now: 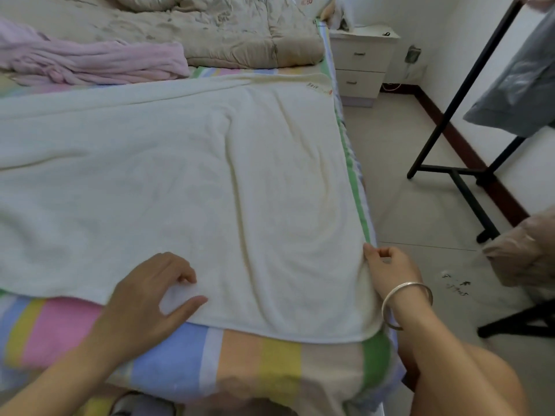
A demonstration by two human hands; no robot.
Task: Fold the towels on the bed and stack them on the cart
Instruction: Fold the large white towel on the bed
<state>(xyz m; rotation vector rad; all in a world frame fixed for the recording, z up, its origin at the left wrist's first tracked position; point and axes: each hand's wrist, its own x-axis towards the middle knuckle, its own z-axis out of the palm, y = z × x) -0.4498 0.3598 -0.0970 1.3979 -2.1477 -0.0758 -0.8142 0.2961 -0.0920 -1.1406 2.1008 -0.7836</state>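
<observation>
White towel (pixel 180 175) spread flat, fold starting: right hand (pixel 387 268) pinches its right edge, left hand (pixel 144 295) rests loose-fingered on it; next, probably carry edge leftward.

We see the white towel (pixel 180 181) spread flat across the bed's striped sheet (pixel 174 355). Our left grip (pixel 150 295) rests on the towel's near edge, fingers bent and thumb held apart. Our right grip (pixel 387 268) pinches the towel's right edge just above its near right corner, a silver bangle (pixel 405 304) on the wrist. Beyond the towel's far left edge lies a crumpled pink towel (pixel 90 61), and beyond its far edge a beige quilt (pixel 225 31). Past its far right corner stands a white nightstand (pixel 360 61). Right of the towel, on the floor, stands a black rack (pixel 444 121).
</observation>
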